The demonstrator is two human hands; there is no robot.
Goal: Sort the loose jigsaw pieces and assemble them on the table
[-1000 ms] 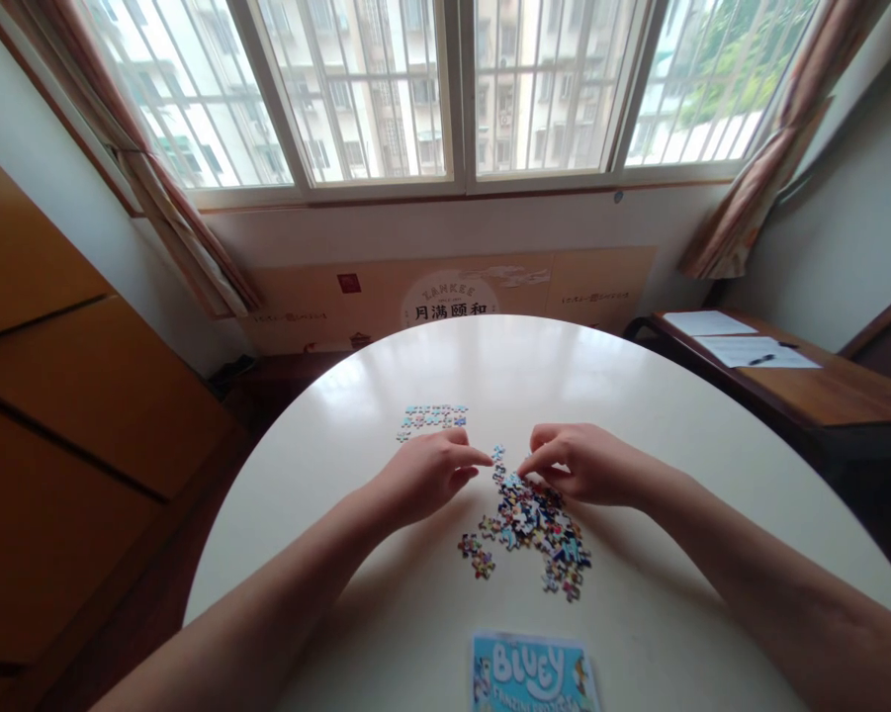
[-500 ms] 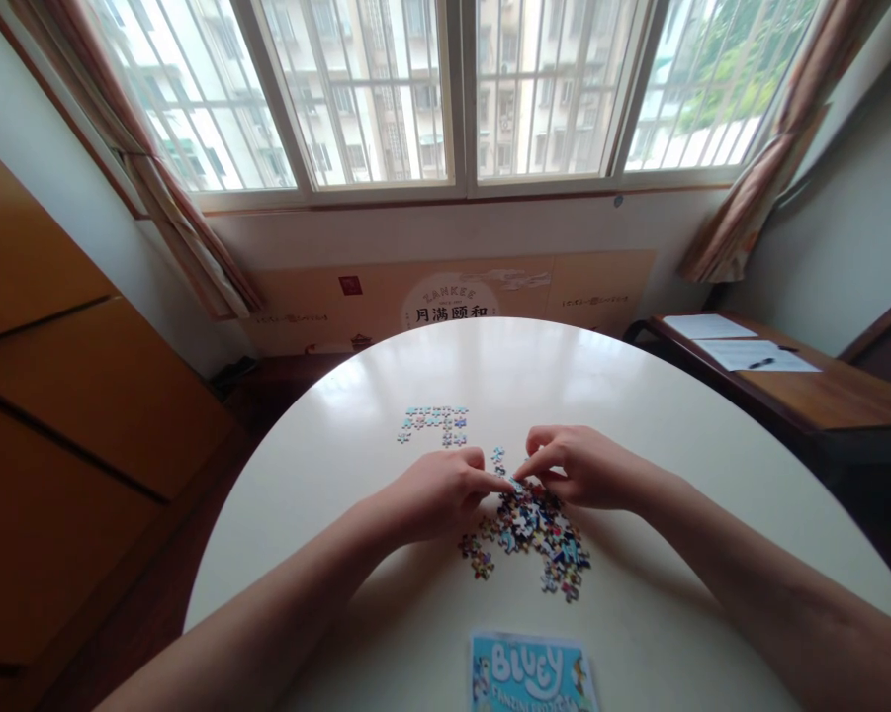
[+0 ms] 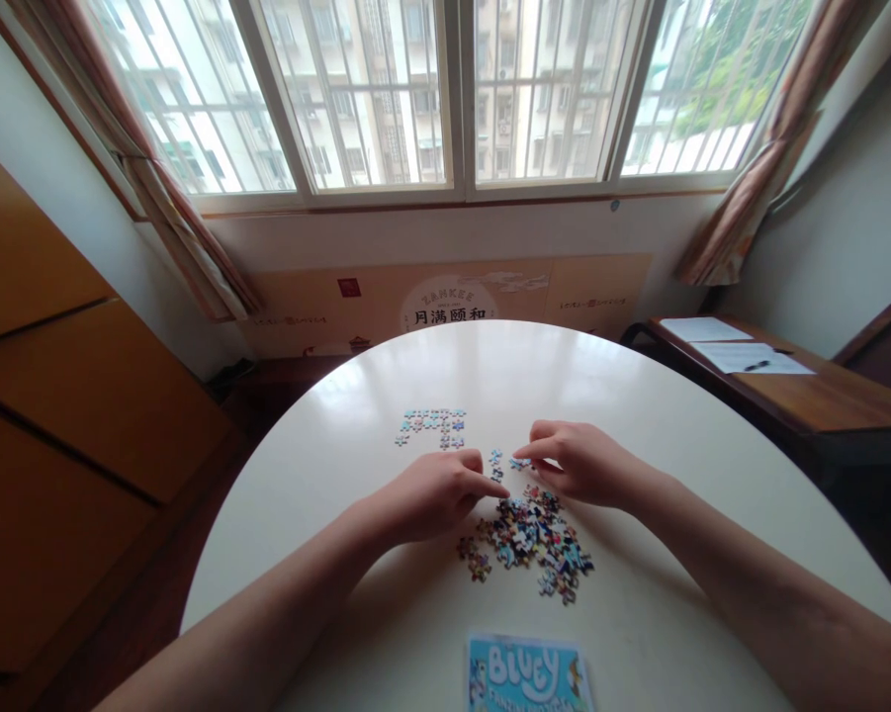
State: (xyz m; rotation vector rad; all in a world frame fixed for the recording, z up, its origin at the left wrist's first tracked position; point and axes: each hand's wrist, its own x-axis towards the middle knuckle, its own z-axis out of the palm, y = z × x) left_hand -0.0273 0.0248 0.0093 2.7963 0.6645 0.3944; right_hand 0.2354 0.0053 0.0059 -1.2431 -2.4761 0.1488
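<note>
A heap of loose jigsaw puzzle pieces (image 3: 538,529) lies on the white round table (image 3: 326,613). My left hand (image 3: 441,488) is at the heap's upper left, index finger stretched out to its edge and the other fingers curled, holding nothing I can see. My right hand (image 3: 582,463) is above the heap. Its index fingertip touches a few pieces (image 3: 520,463) lying apart from the heap, with its fingers spread and partly hiding them. Two single pieces (image 3: 496,465) lie between the hands. Farther left is a partly joined group of puzzle pieces (image 3: 431,420).
A blue card or box marked "BLUEY" (image 3: 528,672) lies at the table's near edge. On the right, a wooden desk (image 3: 852,396) holds papers (image 3: 742,356) and a pen. A barred window (image 3: 460,99) and a printed panel (image 3: 304,287) stand beyond the table.
My right hand has moved slightly up and away from the heap, and pieces now lie apart under its fingertip. My left index finger has shifted a little left and down.
</note>
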